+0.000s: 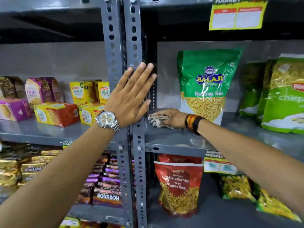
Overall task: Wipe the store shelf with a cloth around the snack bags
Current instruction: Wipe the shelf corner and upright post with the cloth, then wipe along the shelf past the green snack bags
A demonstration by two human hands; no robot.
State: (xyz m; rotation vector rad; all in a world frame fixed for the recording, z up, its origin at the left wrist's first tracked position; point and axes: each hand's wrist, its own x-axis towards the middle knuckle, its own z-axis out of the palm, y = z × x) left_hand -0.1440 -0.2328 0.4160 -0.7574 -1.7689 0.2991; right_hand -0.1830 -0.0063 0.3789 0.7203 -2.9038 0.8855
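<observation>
- The right hand [171,118] lies on the grey shelf [172,139], its grip clenched around a crumpled pale cloth [156,120] that it presses onto the shelf surface.
- The cloth sits at the shelf's left end, just beside the perforated grey upright [139,153], with the green Balaji sev bag [205,83] standing upright just behind and to the right of the hand.
- Through the clear lower half of that bag, thin yellow sev strands show; the bag looks sealed and full.
- Further right on the same shelf stand more green snack bags [283,96], also showing yellow contents; they are well apart from the cloth.
- The left hand [131,97] is flat against the upright, fingers spread and released, holding nothing; a silver wristwatch [107,120] is on that wrist.
- The right wrist wears dark and orange bands [192,123].
- On the shelf below, a red Navratan Mix bag [179,186] stands upright with a yellow-brown mix visible through its window.
- The left bay holds yellow biscuit boxes [83,94] and purple packs [37,91], closed, some lying on their sides.
- A yellow-green price tag [236,14] hangs from the shelf above.
</observation>
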